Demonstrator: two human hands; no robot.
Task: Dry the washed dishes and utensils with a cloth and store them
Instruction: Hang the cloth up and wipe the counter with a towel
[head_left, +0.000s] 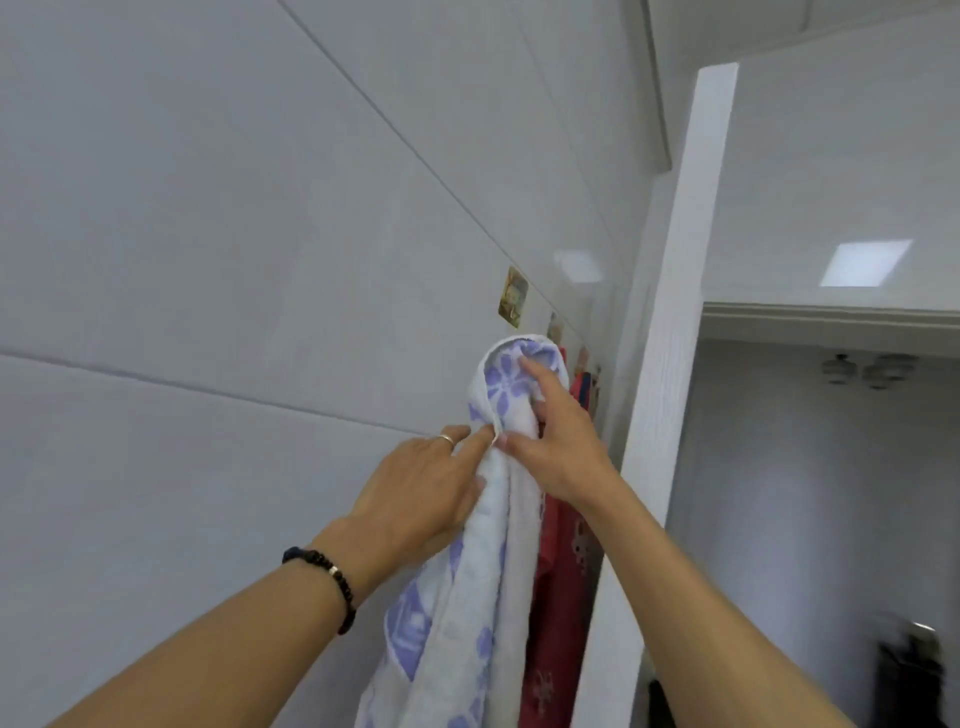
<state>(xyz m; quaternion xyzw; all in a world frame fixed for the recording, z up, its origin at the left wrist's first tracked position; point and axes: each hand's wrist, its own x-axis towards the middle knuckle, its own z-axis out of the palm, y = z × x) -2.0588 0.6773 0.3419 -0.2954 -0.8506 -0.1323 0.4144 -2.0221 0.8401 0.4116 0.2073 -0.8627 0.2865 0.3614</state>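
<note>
Both hands are up at the tiled wall (218, 249), working on a white towel with purple flowers (498, 519) that hangs in the lower middle of the frame. Its top is looped high, apparently over a wall hook hidden behind the fabric. The left hand (421, 493) pinches the towel's edge between thumb and forefinger at mid-height, a ring showing on one finger and a dark bead bracelet (324, 582) at the wrist. The right hand (556, 441) has its grip on the upper fold, forefinger reaching into the loop at the top and thumb pressing the cloth just beside the left fingertips.

This reads as the cloth-handling step: either fetching it from the hook to start drying, or hanging it back at the end (one frame cannot settle which). No dishes or utensils are in view, so progress cannot be judged. If fetching, the next move calls for lifting the loop up and clear before pulling away.

Behind the towel, to its right, hangs a red patterned cloth (558, 597), beside a white door frame (670, 364). A small square sticker hook (513, 297) sits above the towel; its printing is too blurred to read, and no other writing shows.
</note>
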